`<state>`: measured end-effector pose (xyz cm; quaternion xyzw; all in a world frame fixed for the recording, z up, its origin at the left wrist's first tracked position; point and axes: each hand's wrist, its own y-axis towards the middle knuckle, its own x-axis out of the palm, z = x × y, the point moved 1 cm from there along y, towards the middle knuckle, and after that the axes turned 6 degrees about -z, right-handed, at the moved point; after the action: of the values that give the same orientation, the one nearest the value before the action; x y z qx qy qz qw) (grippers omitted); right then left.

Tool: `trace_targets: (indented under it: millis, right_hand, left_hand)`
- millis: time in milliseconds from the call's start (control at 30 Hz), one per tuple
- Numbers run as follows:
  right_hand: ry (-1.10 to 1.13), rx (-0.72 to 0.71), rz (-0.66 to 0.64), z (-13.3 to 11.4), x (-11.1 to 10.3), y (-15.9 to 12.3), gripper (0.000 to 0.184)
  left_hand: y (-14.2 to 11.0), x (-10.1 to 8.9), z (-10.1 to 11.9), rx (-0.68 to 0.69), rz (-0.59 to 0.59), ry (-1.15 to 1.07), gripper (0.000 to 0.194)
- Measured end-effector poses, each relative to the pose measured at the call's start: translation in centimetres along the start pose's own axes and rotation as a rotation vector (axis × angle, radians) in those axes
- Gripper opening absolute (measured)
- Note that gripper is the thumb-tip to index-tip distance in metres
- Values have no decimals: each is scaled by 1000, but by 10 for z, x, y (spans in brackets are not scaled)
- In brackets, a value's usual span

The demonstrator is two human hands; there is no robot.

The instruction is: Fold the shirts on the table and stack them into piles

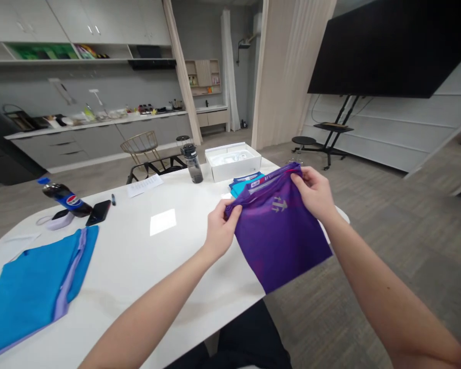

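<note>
A purple T-shirt (284, 241) with a grey arrow print and a label inside its collar hangs between my two hands over the table's right part. My left hand (221, 230) pinches its upper left corner between thumb and fingers. At the upper right corner my right hand (314, 193) grips the cloth the same way. The shirt's lower edge reaches past the front edge of the table. Just behind it, partly hidden, lie folded blue and teal garments (243, 184).
On the white table (138, 271) stand a white open box (234, 166), a dark bottle (192, 163) and a cola bottle (67, 197). A phone (99, 212), a pen (113, 199) and a paper sheet (145, 185) lie there too. Blue and lilac garments (30, 287) cover the left side.
</note>
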<state>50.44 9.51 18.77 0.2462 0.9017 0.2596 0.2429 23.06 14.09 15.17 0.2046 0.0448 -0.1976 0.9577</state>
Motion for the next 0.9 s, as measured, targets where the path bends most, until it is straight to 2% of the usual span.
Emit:
trace_targets:
  millis: [100, 167, 233, 300, 367, 467, 567, 667, 733, 767, 800, 833, 900]
  right_hand:
    - [13, 136, -120, 52, -15, -14, 34]
    - [15, 203, -157, 81, -20, -24, 35]
    - [21, 236, -141, 98, -24, -27, 35]
    - [26, 232, -92, 104, -28, -19, 34]
    - [13, 201, -35, 104, -31, 2, 33]
    - [-21, 146, 6, 109, -26, 53, 33]
    - [-96, 143, -10, 135, -4, 107, 39]
    - [-417, 289, -121, 171, 35, 136, 52]
    - [-688, 419, -265, 188, 66, 136, 65]
    - [-797, 458, -344, 192, 82, 131, 70]
    - [-871, 457, -408, 193, 98, 124, 70]
    - [-905, 395, -452, 192, 114, 117, 65]
    - [-875, 203, -488, 182, 149, 104, 53]
  left_hand:
    - [9, 38, -47, -126, -104, -58, 25]
    - [14, 56, -76, -175, -127, -89, 25]
    - [19, 66, -91, -194, -123, -113, 25]
    - [29, 69, -92, -177, -121, -132, 25]
    - [46, 69, -82, -132, -116, -136, 25]
    - [86, 66, -68, -51, -56, -114, 23]
    - [135, 62, -81, -10, 22, -89, 21]
    - [175, 47, -127, -113, 114, -19, 31]
    - [187, 23, -165, -280, 189, 139, 47]
    - [188, 6, -182, -356, 188, 248, 50]
    - [186, -12, -197, -413, 159, 355, 50]
    - [180, -33, -209, -454, 126, 459, 47]
    - [165, -77, -226, -488, 62, 635, 39]
